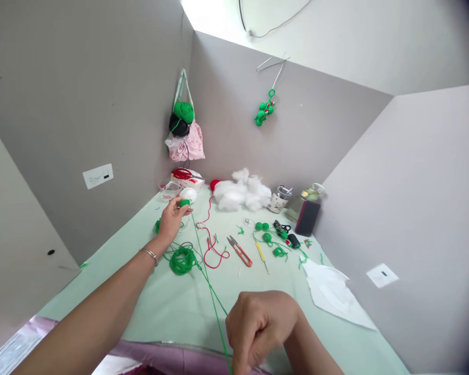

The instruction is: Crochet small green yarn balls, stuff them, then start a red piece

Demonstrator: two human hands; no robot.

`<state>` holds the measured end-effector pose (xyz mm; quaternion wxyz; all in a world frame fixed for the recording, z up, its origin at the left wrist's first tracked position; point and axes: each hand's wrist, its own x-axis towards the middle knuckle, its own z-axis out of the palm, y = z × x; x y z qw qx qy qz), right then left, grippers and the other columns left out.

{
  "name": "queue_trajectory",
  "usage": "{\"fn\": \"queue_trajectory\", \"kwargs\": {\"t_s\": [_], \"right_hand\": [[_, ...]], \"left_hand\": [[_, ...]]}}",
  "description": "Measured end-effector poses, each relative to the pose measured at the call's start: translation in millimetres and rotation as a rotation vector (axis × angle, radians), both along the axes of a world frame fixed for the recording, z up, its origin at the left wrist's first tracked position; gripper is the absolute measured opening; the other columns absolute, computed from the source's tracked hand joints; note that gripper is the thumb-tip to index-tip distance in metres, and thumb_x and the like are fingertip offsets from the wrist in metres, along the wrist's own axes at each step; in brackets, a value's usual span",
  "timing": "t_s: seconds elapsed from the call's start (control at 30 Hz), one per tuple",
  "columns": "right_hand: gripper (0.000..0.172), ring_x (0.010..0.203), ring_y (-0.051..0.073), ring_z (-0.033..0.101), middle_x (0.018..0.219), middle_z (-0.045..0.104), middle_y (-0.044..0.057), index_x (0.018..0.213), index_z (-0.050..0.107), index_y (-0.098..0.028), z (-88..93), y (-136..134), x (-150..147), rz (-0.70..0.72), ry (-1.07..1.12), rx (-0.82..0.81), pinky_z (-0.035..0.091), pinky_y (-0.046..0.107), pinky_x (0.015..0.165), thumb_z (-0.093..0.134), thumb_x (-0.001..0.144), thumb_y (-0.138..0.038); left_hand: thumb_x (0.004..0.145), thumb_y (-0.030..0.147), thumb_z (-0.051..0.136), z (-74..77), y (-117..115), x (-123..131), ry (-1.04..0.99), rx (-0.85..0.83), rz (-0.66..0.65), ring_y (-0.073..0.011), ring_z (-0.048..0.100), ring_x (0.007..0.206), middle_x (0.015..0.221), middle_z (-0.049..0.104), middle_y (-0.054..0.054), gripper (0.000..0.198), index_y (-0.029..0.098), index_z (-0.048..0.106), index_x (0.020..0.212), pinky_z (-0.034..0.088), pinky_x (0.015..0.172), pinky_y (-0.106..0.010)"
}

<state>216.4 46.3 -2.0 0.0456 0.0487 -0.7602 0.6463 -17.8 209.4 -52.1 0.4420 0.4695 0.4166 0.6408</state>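
Observation:
My left hand (171, 219), wearing a bracelet, reaches over the left of the table, its fingers closed on a small green crochet piece (184, 202). From that piece a taut strand of green yarn (201, 250) runs down to my right hand (260, 325) at the table's front edge. The right fingers are bent and pinch the strand near the bottom of the view; their tips are partly cut off. A second green strand crosses the first and leads from a loose coil of green yarn (182, 260) towards the right hand.
Red-handled thread snips (240, 252) and a yellow crochet hook (261, 254) lie mid-table. Small green crochet balls (266, 237) are to the right, before a phone (308, 217). White stuffing (240, 192) is heaped at the back. White paper (332, 291) lies right.

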Motion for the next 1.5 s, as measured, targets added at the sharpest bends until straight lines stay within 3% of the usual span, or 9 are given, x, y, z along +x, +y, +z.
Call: {"fn": "queue_trajectory", "kwargs": {"t_s": [0.17,0.27,0.33,0.5,0.67,0.8,0.93,1.1,1.5], "right_hand": [[0.043,0.078,0.017,0.071,0.085,0.075,0.015,0.081,0.075,-0.012,20.5,-6,4,-0.120,-0.071,0.120,0.055,0.022,0.075,0.062,0.095,-0.050],[0.031,0.091,0.017,0.070,0.102,0.076,0.011,0.101,0.078,-0.016,40.9,2,26,-0.631,-0.352,0.304,0.054,0.026,0.084,0.065,0.094,-0.043],[0.022,0.079,0.014,0.069,0.096,0.076,0.004,0.094,0.076,-0.022,43.8,14,45,-1.105,-0.699,0.439,0.052,0.024,0.075,0.060,0.097,-0.036],[0.009,0.098,0.025,0.066,0.092,0.069,0.011,0.089,0.068,-0.014,11.4,50,82,-1.592,-0.956,0.512,0.047,0.034,0.084,0.061,0.093,-0.018],[0.014,0.078,0.016,0.060,0.084,0.064,0.002,0.091,0.066,-0.015,-7.0,62,88,-1.611,-0.858,0.359,0.050,0.031,0.075,0.073,0.084,-0.024],[0.019,0.056,0.012,0.053,0.068,0.057,-0.002,0.089,0.067,-0.017,9.6,50,75,-1.465,-0.495,0.155,0.046,0.027,0.058,0.069,0.080,-0.034],[0.032,0.058,0.013,0.060,0.077,0.057,-0.002,0.092,0.056,-0.022,27.4,32,54,-1.476,-0.069,0.032,0.051,0.029,0.057,0.061,0.087,-0.054],[0.025,0.065,0.013,0.068,0.083,0.064,-0.001,0.086,0.063,-0.021,36.0,18,38,-1.461,0.448,-0.178,0.058,0.028,0.063,0.083,0.081,-0.036],[0.023,0.072,0.014,0.070,0.084,0.068,0.000,0.086,0.068,-0.022,37.2,16,36,-1.538,0.503,-0.131,0.062,0.032,0.073,0.084,0.081,-0.038]], "left_hand": [[0.095,0.034,0.068,4.5,-4,1,-0.028,0.013,-0.029,-0.0219,0.071,0.096,0.113,0.071,-0.008,0.031,0.016,0.065,0.119,0.060,0.087,-0.043],[0.084,0.038,0.077,11.7,-12,6,-0.053,0.030,-0.085,-0.0204,0.075,0.086,0.094,0.073,-0.002,0.032,0.018,0.064,0.105,0.059,0.092,-0.041],[0.078,0.042,0.080,18.0,-20,13,-0.062,0.039,-0.135,-0.0220,0.077,0.084,0.091,0.074,-0.002,0.037,0.019,0.063,0.101,0.059,0.092,-0.042],[0.076,0.044,0.081,34.2,-50,35,-0.058,0.052,-0.276,-0.0244,0.077,0.082,0.091,0.075,-0.003,0.040,0.019,0.064,0.102,0.059,0.090,-0.044],[0.081,0.040,0.079,46.0,-79,51,-0.058,0.049,-0.418,-0.0231,0.077,0.084,0.096,0.076,-0.003,0.032,0.021,0.065,0.102,0.060,0.091,-0.042],[0.084,0.038,0.077,53.1,-92,55,-0.062,0.045,-0.492,-0.0234,0.077,0.087,0.100,0.078,-0.005,0.027,0.021,0.065,0.102,0.059,0.090,-0.040],[0.085,0.038,0.077,56.9,-100,55,-0.070,0.057,-0.525,-0.0242,0.077,0.090,0.102,0.078,-0.004,0.026,0.021,0.065,0.101,0.059,0.090,-0.040],[0.089,0.033,0.074,53.9,-103,58,-0.045,0.052,-0.565,-0.0243,0.077,0.095,0.099,0.077,-0.003,0.020,0.022,0.063,0.103,0.056,0.091,-0.038],[0.086,0.031,0.077,54.1,-109,62,-0.045,0.043,-0.596,-0.0249,0.077,0.094,0.097,0.077,-0.003,0.020,0.021,0.066,0.099,0.056,0.083,-0.036]]}}
